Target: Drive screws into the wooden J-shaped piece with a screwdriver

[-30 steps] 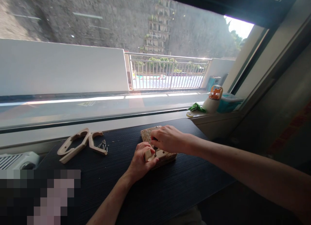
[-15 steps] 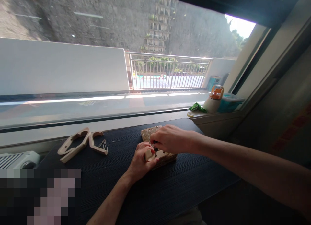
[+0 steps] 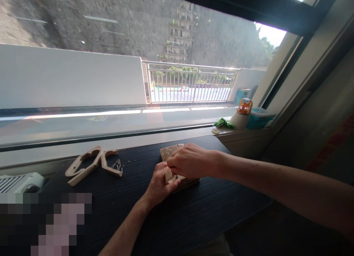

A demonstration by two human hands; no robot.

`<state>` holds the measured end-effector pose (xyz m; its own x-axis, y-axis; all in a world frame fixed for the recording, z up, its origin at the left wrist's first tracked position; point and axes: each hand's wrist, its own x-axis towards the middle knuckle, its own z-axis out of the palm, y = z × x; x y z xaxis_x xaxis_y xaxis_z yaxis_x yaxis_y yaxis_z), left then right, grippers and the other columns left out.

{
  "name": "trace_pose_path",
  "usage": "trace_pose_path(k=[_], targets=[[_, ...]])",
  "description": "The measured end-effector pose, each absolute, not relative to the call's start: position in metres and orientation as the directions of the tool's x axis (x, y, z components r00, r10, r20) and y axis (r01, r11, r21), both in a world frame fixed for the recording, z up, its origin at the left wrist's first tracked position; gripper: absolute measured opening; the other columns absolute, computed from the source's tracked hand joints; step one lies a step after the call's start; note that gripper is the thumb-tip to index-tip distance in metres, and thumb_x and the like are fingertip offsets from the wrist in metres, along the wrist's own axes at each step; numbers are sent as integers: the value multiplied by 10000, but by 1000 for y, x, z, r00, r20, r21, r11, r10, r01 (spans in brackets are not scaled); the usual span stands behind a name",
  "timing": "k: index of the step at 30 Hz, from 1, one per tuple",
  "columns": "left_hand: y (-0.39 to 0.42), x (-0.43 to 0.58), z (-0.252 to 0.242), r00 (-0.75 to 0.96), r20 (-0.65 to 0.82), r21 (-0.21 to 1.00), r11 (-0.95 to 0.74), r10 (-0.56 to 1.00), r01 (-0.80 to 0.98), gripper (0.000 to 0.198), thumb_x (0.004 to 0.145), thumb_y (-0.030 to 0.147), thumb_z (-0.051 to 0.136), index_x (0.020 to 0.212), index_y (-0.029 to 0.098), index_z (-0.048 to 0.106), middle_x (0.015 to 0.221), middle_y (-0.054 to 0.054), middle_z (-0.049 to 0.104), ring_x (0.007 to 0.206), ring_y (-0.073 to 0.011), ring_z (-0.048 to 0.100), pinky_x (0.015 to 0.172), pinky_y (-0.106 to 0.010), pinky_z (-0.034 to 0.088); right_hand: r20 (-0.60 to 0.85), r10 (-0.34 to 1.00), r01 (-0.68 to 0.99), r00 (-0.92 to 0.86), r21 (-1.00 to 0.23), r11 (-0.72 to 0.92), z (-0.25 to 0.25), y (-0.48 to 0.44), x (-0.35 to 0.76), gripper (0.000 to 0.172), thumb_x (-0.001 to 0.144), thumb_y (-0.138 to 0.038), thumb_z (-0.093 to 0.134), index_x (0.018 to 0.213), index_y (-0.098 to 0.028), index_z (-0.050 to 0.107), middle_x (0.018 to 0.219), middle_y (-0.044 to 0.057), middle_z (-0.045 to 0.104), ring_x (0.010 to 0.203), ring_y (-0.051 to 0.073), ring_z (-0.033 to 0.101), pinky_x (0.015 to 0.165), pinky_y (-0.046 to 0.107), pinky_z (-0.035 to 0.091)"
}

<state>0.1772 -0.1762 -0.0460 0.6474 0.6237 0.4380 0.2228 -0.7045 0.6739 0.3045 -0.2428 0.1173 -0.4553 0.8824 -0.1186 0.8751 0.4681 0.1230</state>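
My left hand (image 3: 160, 180) is closed around a pale wooden piece (image 3: 168, 176), pressing it down on a rough-faced wooden block (image 3: 170, 152). My right hand (image 3: 186, 160) is bent over the same piece, its fingers curled together around a small dark screwdriver that the hand now almost wholly hides. A small dark spot, a screw head or the tool's tip, shows on the pale wood between the two hands. The block lies on the black table (image 3: 129, 208).
To the left lie two curved wooden frame pieces (image 3: 85, 162), with several loose screws (image 3: 118, 165) beside one. A white slatted appliance (image 3: 22, 182) stands at the left edge. On the sill are a green cloth (image 3: 223, 123), a white-and-orange bottle (image 3: 241, 116) and a teal box (image 3: 260, 118).
My right hand has turned and shifted slightly left, covering the dark screwdriver that showed before. My left hand keeps its hold on the pale wooden piece.
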Motion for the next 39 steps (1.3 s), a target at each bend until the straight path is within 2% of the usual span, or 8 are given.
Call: trace_pose_path(k=[4,11,15,18,21,32,35,39], targets=[[-176,177,-48,651,439,680,-702,619,209,114,667,219,674,762,204,612,1014,-61,563,1031,-233,487,907,-387,454,-105,904,902,-415,82,424,112,-242,307,244,891,-256,408,837,-142,618,819,75,675,766,171,626,618,252,369],[-175,178,-50,623,496,701,-703,604,124,187,637,171,700,789,196,596,955,-57,574,1014,-221,500,909,-391,448,-48,988,978,-145,145,150,104,-235,309,345,899,-310,333,855,-131,625,822,111,686,740,218,643,579,279,373],[-174,179,-52,631,488,698,-703,603,131,170,645,182,700,784,197,603,974,-60,575,1018,-219,498,915,-387,439,-85,977,968,-198,141,208,114,-239,313,302,854,-351,400,843,-170,641,818,92,691,752,219,638,587,273,375],[-174,179,-49,630,482,700,-700,609,142,169,640,178,703,776,198,603,956,-56,579,1018,-222,493,908,-383,443,-128,937,938,-325,80,336,122,-243,314,243,832,-300,430,922,-219,641,872,56,689,793,201,627,607,265,366],[-176,179,-46,642,463,701,-696,611,157,154,650,173,690,779,202,612,953,-55,576,1009,-224,491,898,-387,450,-163,904,913,-395,38,406,123,-244,314,240,854,-261,414,886,-200,645,865,55,682,798,182,616,613,257,350],[-176,179,-47,637,469,699,-698,612,155,107,655,175,678,716,181,591,989,-69,576,1026,-225,491,907,-373,447,-2,966,965,-258,45,258,102,-238,308,237,864,-298,416,889,-156,604,777,70,675,724,185,620,559,255,323],[-177,178,-46,633,473,703,-695,613,148,124,651,170,684,745,186,604,980,-64,576,1020,-221,491,917,-378,439,-34,963,957,-269,102,271,109,-242,306,259,873,-305,393,864,-162,609,786,77,674,710,191,621,545,257,318],[-177,177,-44,640,448,713,-681,624,165,121,652,168,680,749,190,610,983,-63,571,1018,-224,488,902,-385,449,-133,911,905,-390,128,406,123,-248,306,229,861,-250,418,804,-164,622,809,71,672,718,176,612,550,252,307]])
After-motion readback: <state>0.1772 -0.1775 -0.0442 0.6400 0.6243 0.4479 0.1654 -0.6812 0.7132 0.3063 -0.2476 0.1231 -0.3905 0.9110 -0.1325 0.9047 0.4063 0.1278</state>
